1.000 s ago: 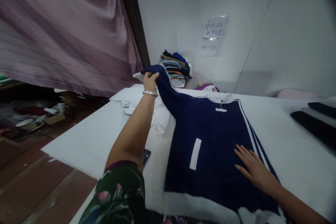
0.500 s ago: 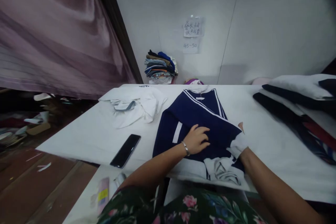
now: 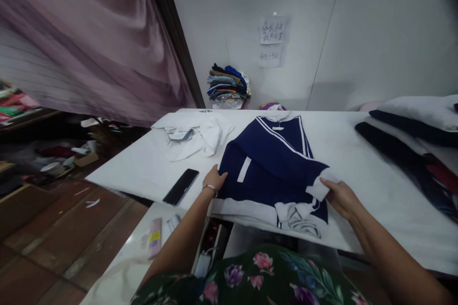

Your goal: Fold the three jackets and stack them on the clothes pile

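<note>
head view, navy jacket (image 3: 265,167): spread on the white surface (image 3: 343,147), in front of the person, its collar at the far end and its pale hem (image 3: 243,209) along the near edge; a sleeve with white stripes slants across the front.
left hand (image 3: 215,180): at the left side of the jacket, touching it, thumb and fingers near each other; cannot tell whether this grip has cloth pinched in it.
bracelet (image 3: 210,187): silver-coloured, round the left wrist.
right hand (image 3: 339,195): its grip is closed on the sleeve's white cuff (image 3: 319,187), thumb on top, at the jacket's right side.
crumpled pale cloth (image 3: 302,219): bunched over the hem, near the right hand.
phone (image 3: 181,187): dark screen up, near the left hand, apart from the jacket.
white garment (image 3: 196,136): loosely heaped beyond the phone.
dark and pale garments (image 3: 408,152): layered on the surface at right, well apart from the jacket.
folded clothes (image 3: 229,86): stacked at the far side, by the wall.
handwritten papers (image 3: 274,31): on the wall, one above the other; the lower reads 45-50.
pink packet (image 3: 155,238): below the phone, beside the left forearm.
</note>
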Tool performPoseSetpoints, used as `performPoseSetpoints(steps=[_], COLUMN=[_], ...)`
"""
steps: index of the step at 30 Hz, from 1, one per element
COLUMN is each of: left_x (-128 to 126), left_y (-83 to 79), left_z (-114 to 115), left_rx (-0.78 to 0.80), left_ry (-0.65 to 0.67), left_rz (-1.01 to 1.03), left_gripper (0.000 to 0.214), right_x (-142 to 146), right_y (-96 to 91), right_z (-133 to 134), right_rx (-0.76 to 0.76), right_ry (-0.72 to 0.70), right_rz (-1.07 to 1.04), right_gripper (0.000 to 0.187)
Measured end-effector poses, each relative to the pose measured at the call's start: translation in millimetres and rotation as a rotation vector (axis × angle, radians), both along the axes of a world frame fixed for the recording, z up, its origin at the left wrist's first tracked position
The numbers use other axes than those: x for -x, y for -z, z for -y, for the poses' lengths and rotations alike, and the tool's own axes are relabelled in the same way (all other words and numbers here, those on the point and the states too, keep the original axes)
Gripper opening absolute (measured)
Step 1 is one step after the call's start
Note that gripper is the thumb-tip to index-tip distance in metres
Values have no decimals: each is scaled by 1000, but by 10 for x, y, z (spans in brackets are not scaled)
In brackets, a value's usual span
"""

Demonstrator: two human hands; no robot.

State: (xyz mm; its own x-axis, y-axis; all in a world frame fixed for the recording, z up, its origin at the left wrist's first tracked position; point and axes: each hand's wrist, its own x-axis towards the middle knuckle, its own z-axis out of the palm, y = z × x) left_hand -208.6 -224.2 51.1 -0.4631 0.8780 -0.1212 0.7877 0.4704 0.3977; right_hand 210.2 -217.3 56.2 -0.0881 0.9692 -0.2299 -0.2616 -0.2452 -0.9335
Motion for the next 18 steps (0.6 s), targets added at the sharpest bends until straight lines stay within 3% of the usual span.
performPoseSetpoints(steps=[4, 8, 9, 11, 13, 15, 16, 18], left_x=[34, 38, 18, -61, -200, -399, -520, -799], left_y=[50, 7, -32, -150, -312, -481, -553, -646], left_z=[-50, -73, -72, -66, -64, -73, -85, -127], left_rx=[-14, -71, -92, -155, -213, -220, -207, -157], left_ry=[-22, 6, 17, 58, 140, 260, 321, 448], left_rz=[113, 178, 205, 310, 436, 490, 485, 458], left_gripper=[41, 29, 29, 28, 31, 37, 40, 48], right_x=[68, 118, 136, 169, 172, 111, 49, -139], right_y=[-505, -1209, -1395, -1756, -2088, -2382, -2515, -2755], right_z=[-383, -853, -961, -1182, -1443, -1763, -1939, -2279], right_rx=[-93, -242, -272, -302, -320, -347, -382, -475], right_ry=[78, 103, 80, 10, 64, 181, 245, 309], right_rz=[-59, -13, 3, 37, 108, 207, 265, 488], right_gripper=[23, 16, 17, 39, 53, 46, 32, 35])
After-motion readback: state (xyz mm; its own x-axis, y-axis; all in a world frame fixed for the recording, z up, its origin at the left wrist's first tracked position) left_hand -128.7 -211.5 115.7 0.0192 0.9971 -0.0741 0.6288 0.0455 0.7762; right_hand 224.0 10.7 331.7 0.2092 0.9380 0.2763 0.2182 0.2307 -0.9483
